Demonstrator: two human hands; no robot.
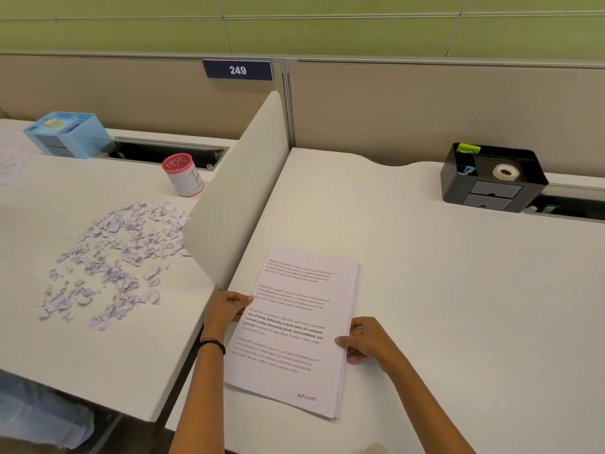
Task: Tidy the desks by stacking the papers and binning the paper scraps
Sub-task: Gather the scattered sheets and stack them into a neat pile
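- Closest in: both hands are on the stack of papers [294,332], which lies flat on the right desk [442,290], near its front edge and just beside the divider [239,191]. The top sheet has printed paragraphs and "DUPLICATE" in the near corner.
- The left hand [226,309] grips the stack's left edge, with the thumb on top and the fingers curled at the side. There's a dark band [212,344] on that wrist.
- The right hand [366,340] has the right edge the same way: thumb laid on the top sheet, fingers curled against the side of the stack.
- Over on the left desk [82,355], the paper scraps [111,257] are scattered in a loose patch, some right up against the divider.
- Past the scraps sits a red-rimmed cup [183,175], close to the divider. Can't make out what's inside it.
- Back left corner: a blue organiser [65,134] by the cable slot.
- Back of the right desk: a black organiser [491,178] with a roll of tape [505,172] in its top tray and something green sticking up at its left.
- Furthest off, a blue sign [238,70] reading 249 on the partition.
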